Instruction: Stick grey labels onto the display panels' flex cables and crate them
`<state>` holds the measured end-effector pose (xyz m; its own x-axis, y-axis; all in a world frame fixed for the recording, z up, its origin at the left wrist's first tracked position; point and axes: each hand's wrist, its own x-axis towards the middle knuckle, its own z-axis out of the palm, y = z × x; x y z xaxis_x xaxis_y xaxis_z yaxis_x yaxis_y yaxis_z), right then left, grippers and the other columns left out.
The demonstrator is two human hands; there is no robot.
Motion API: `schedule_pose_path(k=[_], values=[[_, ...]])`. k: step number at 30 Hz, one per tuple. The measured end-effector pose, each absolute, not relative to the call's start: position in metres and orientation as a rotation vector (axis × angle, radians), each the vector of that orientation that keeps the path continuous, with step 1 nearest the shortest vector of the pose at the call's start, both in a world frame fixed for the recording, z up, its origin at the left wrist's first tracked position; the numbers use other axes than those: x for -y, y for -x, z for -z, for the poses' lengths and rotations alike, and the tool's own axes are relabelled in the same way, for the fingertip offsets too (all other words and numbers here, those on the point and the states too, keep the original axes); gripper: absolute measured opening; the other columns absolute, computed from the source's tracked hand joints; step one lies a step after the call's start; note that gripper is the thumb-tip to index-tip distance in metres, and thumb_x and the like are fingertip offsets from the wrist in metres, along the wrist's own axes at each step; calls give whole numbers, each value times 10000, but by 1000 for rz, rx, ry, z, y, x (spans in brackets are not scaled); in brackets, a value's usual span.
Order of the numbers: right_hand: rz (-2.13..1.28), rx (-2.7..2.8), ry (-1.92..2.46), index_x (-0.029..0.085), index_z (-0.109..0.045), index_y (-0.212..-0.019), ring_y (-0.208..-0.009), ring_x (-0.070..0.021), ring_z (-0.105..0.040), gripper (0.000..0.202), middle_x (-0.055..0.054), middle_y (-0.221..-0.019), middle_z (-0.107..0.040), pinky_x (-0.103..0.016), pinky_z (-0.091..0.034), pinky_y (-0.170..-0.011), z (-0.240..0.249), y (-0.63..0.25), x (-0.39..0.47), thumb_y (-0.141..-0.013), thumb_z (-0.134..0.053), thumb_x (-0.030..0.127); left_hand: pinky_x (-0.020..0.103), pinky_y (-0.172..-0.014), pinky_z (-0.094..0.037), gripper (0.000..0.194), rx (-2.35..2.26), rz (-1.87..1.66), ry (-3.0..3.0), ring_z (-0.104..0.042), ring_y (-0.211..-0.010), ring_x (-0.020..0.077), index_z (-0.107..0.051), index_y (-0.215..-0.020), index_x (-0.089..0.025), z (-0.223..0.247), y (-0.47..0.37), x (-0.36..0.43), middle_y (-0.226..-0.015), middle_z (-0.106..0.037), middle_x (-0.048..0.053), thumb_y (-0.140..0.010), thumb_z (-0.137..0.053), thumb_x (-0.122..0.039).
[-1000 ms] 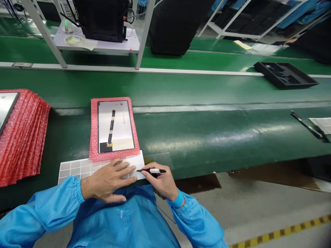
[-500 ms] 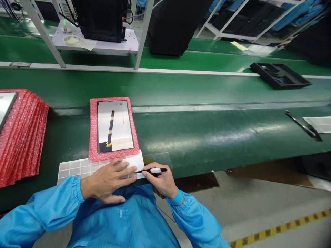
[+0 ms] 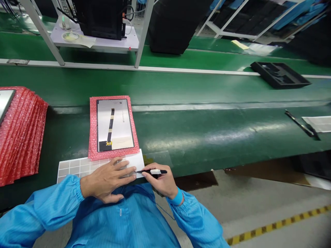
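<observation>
My left hand (image 3: 110, 179) lies palm down with its fingers spread over a sheet of pale grid labels (image 3: 73, 166). In my right hand (image 3: 161, 181) is a slim black-and-white pen (image 3: 155, 171), pinched by thumb and fingers. Its thin dark tip touches or hovers just over the sheet's white right end, close to my left fingertips. Beyond the sheet lies a display panel (image 3: 121, 124), back side up, with a dark flex cable (image 3: 111, 125) running along it. Red bubble wrap (image 3: 93, 137) is under the panel and overlaps the sheet's far edge.
A stack of red bubble-wrap pouches (image 3: 22, 137) stands at the left, with another panel (image 3: 5, 101) on top. Farther right are a black tray (image 3: 281, 75), a narrow dark tool (image 3: 300, 123) and a white sheet (image 3: 319, 124). A white shelf (image 3: 95, 43) stands across the bench.
The view has shifted very slightly. Both hands, the pen and the sheet stay in nearly the same places.
</observation>
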<state>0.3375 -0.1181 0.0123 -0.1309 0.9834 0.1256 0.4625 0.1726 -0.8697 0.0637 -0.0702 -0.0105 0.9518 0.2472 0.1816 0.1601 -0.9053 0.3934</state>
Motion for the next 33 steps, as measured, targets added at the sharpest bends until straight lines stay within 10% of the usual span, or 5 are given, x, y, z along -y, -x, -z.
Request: schedule_pose_path(k=[16, 26, 33], values=[[-980, 1471, 1469, 217, -766, -802, -581, -167, -703, 99, -35, -711, -759, -255, -566, -552, -28, -352, 108, -842, -797, 302, 562, -1073, -414, 686, -309, -460, -2740, -534, -1287, 383, -534, -1482, -217, 9, -67, 66, -1501, -542, 188, -876, -638, -523], [-961, 1388, 1434, 217, -686, -873, -783, -208, -723, 276, -61, -840, -756, -311, -582, -709, -37, -304, 41, -788, -853, 420, 413, -839, -618, 127, -316, -1069, -2820, -707, -869, 230, -705, -1005, -99, -24, -45, 53, -906, -753, 116, -926, -629, -163], [-1082, 1457, 1327, 209, -682, -865, -913, -217, -711, 245, -86, -983, -736, -333, -575, -787, -22, -268, 7, -812, -826, 401, 428, -860, -639, 156, -710, -1227, -2762, -736, -975, 253, -708, -1032, -110, -1, 3, 5, -986, -792, 108, -876, -713, -118]])
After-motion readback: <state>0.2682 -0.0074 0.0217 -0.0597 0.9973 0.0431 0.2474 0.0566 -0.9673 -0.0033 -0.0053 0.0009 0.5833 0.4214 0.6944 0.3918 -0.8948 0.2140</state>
